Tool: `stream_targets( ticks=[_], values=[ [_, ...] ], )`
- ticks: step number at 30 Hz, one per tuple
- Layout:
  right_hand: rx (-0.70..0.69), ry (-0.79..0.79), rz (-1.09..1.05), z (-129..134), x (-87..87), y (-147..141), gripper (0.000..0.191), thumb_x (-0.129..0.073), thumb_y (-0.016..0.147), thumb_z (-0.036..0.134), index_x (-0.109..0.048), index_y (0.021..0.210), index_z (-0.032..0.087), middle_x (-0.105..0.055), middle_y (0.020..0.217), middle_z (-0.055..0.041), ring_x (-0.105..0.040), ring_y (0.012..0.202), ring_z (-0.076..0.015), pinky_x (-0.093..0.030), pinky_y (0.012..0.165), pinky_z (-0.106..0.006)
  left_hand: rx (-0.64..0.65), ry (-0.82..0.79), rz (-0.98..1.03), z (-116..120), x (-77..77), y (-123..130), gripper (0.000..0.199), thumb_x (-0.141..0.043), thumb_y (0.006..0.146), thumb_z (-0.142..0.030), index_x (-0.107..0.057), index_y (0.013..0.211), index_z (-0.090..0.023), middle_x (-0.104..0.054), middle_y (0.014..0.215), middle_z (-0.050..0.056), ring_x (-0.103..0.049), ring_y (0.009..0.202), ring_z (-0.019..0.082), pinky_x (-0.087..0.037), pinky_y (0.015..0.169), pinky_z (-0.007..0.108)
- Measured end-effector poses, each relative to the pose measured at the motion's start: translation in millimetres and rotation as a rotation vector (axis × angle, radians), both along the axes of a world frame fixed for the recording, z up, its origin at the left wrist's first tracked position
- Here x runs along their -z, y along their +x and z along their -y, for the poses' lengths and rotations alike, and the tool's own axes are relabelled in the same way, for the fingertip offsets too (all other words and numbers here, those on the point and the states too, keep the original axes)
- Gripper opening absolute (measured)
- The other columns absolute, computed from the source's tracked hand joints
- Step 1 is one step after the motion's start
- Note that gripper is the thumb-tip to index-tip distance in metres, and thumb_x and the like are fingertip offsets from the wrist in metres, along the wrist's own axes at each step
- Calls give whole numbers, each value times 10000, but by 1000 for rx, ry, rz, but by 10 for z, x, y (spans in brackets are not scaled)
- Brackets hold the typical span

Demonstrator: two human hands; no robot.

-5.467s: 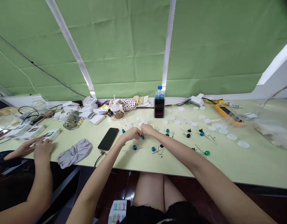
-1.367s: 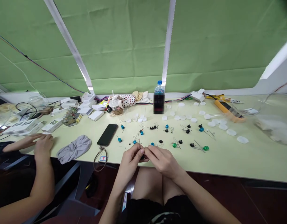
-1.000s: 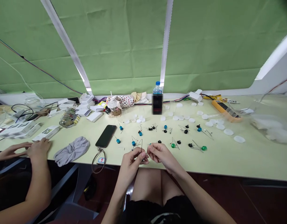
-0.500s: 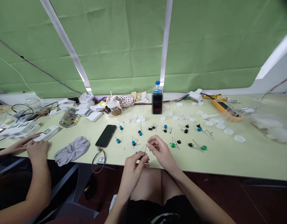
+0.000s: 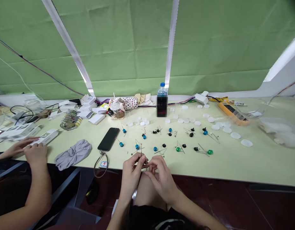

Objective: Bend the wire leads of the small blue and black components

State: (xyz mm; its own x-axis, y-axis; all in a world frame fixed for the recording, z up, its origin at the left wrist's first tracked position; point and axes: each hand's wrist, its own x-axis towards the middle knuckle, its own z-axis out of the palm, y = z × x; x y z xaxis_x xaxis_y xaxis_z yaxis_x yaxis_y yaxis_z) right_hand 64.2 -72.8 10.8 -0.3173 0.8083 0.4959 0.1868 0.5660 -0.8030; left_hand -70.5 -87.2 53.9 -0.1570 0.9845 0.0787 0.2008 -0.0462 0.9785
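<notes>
While my left fingers (image 5: 137, 160) pinch a thin wire lead (image 5: 141, 152), my right fingers (image 5: 154, 165) curl beside it; so light and springy, it bends unless held low.

Bright, even light falls on the pale surface (image 5: 257, 166), daylight glaring past the edge of the green window blinds (image 5: 128, 48); wide-angle distortion bows the frame, the hands (image 5: 133, 174) slightly soft.

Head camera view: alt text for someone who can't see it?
The left hand and right hand meet at a thin wire at a pale table's edge, among scattered wire pieces with blue, black and green beads. A co-worker's hand lies by a white box.
</notes>
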Motion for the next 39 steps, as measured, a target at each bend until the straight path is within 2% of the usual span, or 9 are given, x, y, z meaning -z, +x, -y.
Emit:
stream_targets(
  ticks=[3,6,10,14,21,24,27,32,39],
  values=[
    [-25,-172,59,-74,66,6,122,-511,892,203,-486,1011,207,-555,878,-32,-553,722,-152,-484,660,-291,1,7,-93,41,-43,-8,254,-514,888,-370,-628,788,-167,-618,738,26,-579,717,165,-460,649,224],
    [-205,-403,69,-132,84,-10,108,-480,922,293,-521,923,194,-606,755,-12,-570,632,-140,-457,609,-272,-3,18,-213,80,-73,6,249,-497,904,-353,-635,797,-175,-630,740,24,-574,704,160,-438,637,219],
    [-568,-946,-134,-149,92,-41,399,-413,916,453,-523,671,158,-567,545,-12,-477,399,-86,-284,385,-197,-1,66,-274,124,-51,52,217,-495,912,-307,-660,845,-185,-669,818,39,-607,764,172,-445,697,233],
    [-592,-1292,-407,-180,101,-20,381,-460,861,422,-512,604,145,-510,465,3,-332,345,-41,-135,364,-185,-11,181,-339,152,31,94,188,-497,906,-231,-674,964,-205,-685,937,61,-632,870,195,-464,778,259],
    [-512,-1311,-593,-292,18,35,365,-646,774,484,-472,698,172,-364,490,86,-162,426,-31,-65,428,-194,43,307,-527,200,121,164,294,-408,903,-98,-625,1060,-219,-654,1071,78,-629,950,182,-489,828,265],
    [-513,-1254,-493,-293,1,37,402,-649,776,511,-463,679,168,-385,517,73,-173,445,-33,-53,440,-204,-14,353,-631,238,154,187,343,-383,882,-55,-620,1074,-214,-619,1103,96,-633,933,172,-503,792,245],
    [-541,-1316,-418,-270,16,30,427,-628,783,538,-451,661,169,-396,529,63,-196,442,-35,-57,445,-210,-60,377,-717,273,191,199,375,-376,878,-52,-618,1112,-216,-606,1088,106,-644,873,166,-517,727,233],
    [-576,-1251,-530,-229,-39,37,383,-675,784,460,-446,690,168,-290,552,89,-140,479,-38,-76,465,-211,-86,429,-792,294,215,211,396,-382,857,-29,-619,1118,-210,-605,1102,116,-648,926,187,-535,752,249],
    [-504,-1111,-608,-230,-73,82,357,-668,823,422,-438,722,168,-349,620,68,-190,506,-43,-105,456,-195,-111,477,-824,286,291,216,401,-387,861,-33,-615,1138,-213,-609,1116,117,-641,963,192,-537,755,245]
  ],
)
